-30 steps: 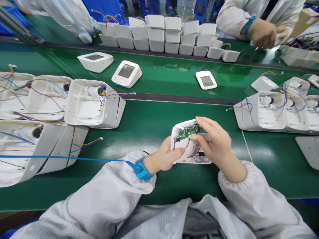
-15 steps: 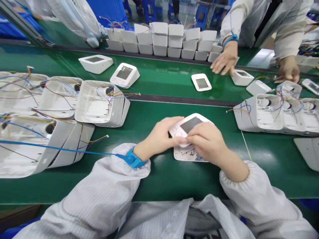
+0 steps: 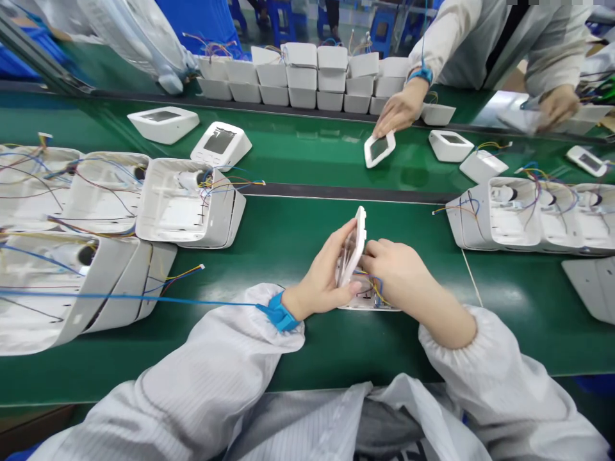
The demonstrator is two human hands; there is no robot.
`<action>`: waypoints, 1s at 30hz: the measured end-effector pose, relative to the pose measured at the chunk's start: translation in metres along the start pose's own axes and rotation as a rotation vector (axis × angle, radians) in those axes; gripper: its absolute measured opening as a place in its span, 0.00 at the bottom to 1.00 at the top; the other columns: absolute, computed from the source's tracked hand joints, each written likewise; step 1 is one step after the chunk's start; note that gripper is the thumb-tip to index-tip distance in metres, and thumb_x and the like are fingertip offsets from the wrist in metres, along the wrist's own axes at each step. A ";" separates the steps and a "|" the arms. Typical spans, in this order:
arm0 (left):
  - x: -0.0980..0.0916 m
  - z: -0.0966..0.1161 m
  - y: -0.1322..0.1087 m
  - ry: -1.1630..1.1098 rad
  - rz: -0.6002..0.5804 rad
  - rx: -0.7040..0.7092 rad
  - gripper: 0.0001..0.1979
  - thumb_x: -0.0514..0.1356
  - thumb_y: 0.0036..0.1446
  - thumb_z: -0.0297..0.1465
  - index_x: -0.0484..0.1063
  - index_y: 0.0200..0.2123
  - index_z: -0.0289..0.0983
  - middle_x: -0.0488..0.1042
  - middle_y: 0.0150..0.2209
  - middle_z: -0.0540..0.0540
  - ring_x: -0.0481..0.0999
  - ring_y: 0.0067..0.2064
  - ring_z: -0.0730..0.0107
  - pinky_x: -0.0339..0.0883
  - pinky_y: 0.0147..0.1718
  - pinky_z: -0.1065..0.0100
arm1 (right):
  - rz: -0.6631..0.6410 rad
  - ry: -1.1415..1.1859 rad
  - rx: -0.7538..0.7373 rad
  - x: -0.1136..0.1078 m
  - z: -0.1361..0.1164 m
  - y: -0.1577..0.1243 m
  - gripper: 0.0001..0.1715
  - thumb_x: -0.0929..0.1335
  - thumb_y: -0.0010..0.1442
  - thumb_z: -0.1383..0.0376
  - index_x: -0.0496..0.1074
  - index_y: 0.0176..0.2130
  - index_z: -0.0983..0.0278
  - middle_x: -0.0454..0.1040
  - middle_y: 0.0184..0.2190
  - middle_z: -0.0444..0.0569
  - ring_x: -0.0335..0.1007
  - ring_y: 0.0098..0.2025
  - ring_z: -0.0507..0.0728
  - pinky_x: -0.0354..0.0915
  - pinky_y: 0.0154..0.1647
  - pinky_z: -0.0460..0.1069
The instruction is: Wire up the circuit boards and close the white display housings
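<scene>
My left hand (image 3: 321,276) is closed on a white front cover with a display screen (image 3: 358,248). The cover stands tilted nearly on edge, so its screen is seen only at a steep slant. My right hand (image 3: 402,274) has its fingers curled together right beside the cover's inner side; what they pinch is hidden. Under both hands lies an open white housing (image 3: 368,306), largely covered. Coloured wires (image 3: 377,285) run out of it by my right fingers.
Open white housings with loose wires stand at the left (image 3: 175,205) and the right (image 3: 514,218). Across the green bench, a co-worker's hand (image 3: 401,110) grips a screen cover (image 3: 379,150). Closed units (image 3: 221,144) lie on the far strip. A blue wrist cord (image 3: 144,298) stretches leftward.
My left hand has tipped the cover up on edge, and wires now show beneath it. My right fingers have moved to its inner side. The co-worker's hand has taken hold of a screen cover.
</scene>
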State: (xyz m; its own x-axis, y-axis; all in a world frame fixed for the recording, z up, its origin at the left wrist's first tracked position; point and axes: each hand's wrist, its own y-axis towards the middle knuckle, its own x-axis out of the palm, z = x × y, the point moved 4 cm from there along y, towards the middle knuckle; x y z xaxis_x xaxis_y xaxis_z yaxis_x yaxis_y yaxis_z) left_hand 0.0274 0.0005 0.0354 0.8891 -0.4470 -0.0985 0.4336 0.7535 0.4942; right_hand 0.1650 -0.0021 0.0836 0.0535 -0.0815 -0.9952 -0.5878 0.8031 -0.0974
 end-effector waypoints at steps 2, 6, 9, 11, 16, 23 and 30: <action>0.000 -0.003 -0.002 -0.076 0.006 0.000 0.44 0.61 0.57 0.48 0.46 0.70 0.41 0.57 0.65 0.34 0.68 0.57 0.49 0.64 0.57 0.49 | -0.024 -0.015 -0.005 0.003 -0.007 0.003 0.08 0.68 0.58 0.72 0.77 0.38 0.66 0.74 0.34 0.53 0.67 0.35 0.59 0.53 0.29 0.52; -0.002 -0.008 -0.004 -0.162 -0.004 -0.002 0.43 0.61 0.57 0.48 0.47 0.69 0.41 0.57 0.65 0.34 0.65 0.60 0.46 0.60 0.61 0.46 | 0.105 0.055 0.023 0.006 -0.001 0.004 0.07 0.67 0.61 0.69 0.75 0.38 0.68 0.74 0.33 0.53 0.66 0.34 0.58 0.53 0.30 0.51; -0.002 -0.008 -0.005 -0.188 -0.023 0.007 0.44 0.60 0.58 0.48 0.44 0.70 0.41 0.56 0.65 0.34 0.64 0.62 0.46 0.57 0.63 0.44 | 0.253 0.150 0.028 0.011 0.005 0.001 0.12 0.65 0.66 0.64 0.76 0.35 0.66 0.75 0.32 0.50 0.67 0.33 0.56 0.56 0.32 0.51; -0.002 -0.007 -0.005 -0.202 -0.028 0.022 0.43 0.59 0.59 0.48 0.43 0.70 0.42 0.55 0.65 0.34 0.64 0.63 0.45 0.58 0.63 0.43 | 0.351 0.233 0.025 0.015 0.008 0.000 0.14 0.65 0.68 0.62 0.76 0.34 0.64 0.76 0.31 0.48 0.68 0.34 0.55 0.59 0.34 0.49; -0.001 -0.005 -0.006 -0.203 -0.047 0.012 0.43 0.59 0.59 0.48 0.42 0.70 0.43 0.56 0.65 0.35 0.61 0.65 0.44 0.57 0.64 0.43 | 0.479 0.361 0.039 0.019 0.012 -0.002 0.13 0.67 0.67 0.62 0.77 0.34 0.63 0.76 0.32 0.48 0.70 0.35 0.54 0.63 0.36 0.48; -0.002 -0.005 -0.006 -0.173 -0.053 0.008 0.43 0.59 0.59 0.47 0.42 0.70 0.42 0.56 0.65 0.35 0.60 0.66 0.44 0.54 0.65 0.43 | 0.529 0.419 0.001 0.018 0.012 -0.004 0.09 0.67 0.67 0.64 0.78 0.38 0.63 0.78 0.36 0.48 0.72 0.38 0.55 0.66 0.39 0.49; -0.002 -0.005 -0.006 -0.177 -0.046 0.029 0.42 0.59 0.59 0.48 0.44 0.70 0.43 0.57 0.64 0.35 0.61 0.65 0.43 0.56 0.64 0.42 | 0.515 0.390 0.001 0.017 0.011 -0.004 0.10 0.67 0.67 0.64 0.78 0.38 0.63 0.78 0.35 0.48 0.72 0.37 0.55 0.66 0.37 0.49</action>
State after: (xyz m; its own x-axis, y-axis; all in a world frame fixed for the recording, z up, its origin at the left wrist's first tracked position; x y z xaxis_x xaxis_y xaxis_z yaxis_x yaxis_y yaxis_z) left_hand 0.0238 -0.0007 0.0282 0.8275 -0.5607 0.0307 0.4666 0.7170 0.5179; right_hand 0.1771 0.0002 0.0665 -0.5325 0.1060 -0.8398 -0.4591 0.7973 0.3918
